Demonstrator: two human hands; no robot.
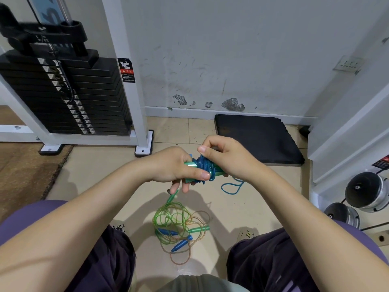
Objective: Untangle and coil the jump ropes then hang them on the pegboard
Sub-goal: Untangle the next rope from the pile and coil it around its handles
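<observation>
Nearest me, on the tan floor (101,165) between my knees, the other jump ropes lie in a loose tangle (179,226): green and orange cords looped through one another, with blue handles (181,243) and a green handle (199,229) mixed in, none of it sorted yet. Above that pile I hold the blue jump rope (205,167) in both hands, so I judge I'm on the coiling step for this one. My left hand (174,167) grips the green handles (190,164) near their left end, fingers curled round them; my right hand (227,157) pinches the cord and lays turns around the bundle. The handles lie roughly level, long axis running left to right and dipping a little toward the right. A slack tail of blue cord (231,187) hangs from under my right hand, looping just above the floor. Next I need to wind that tail on snugly and tuck the end so the coil holds before hanging. Farther off sit a black mat (259,140), the weight stack (69,95) far left, dumbbells (366,192) on the right. I see no pegboard from here
</observation>
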